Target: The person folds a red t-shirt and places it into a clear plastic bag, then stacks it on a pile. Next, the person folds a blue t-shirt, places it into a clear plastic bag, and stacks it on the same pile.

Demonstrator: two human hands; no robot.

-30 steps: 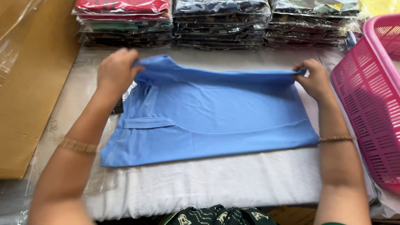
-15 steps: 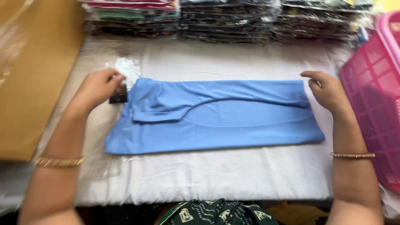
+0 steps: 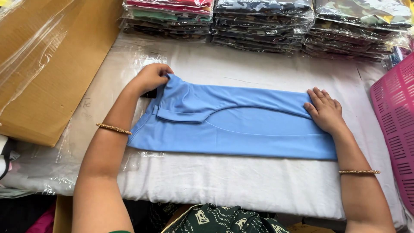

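A light blue garment (image 3: 241, 127) lies folded into a long flat band on the white-covered table (image 3: 224, 181). My left hand (image 3: 151, 77) pinches the garment's upper left corner, at the collar end. My right hand (image 3: 325, 111) lies flat, palm down, on the garment's right end with its fingers together. Each wrist bears a thin gold bangle.
Stacks of plastic-bagged folded clothes (image 3: 263, 23) line the table's far edge. A pink plastic basket (image 3: 394, 125) stands at the right. Flat brown cardboard under clear plastic (image 3: 47, 64) lies at the left. Dark green patterned cloth (image 3: 215, 220) shows at the near edge.
The garment's upper half has been folded down toward me into a narrower band. My right hand has gone from gripping the edge to pressing flat.
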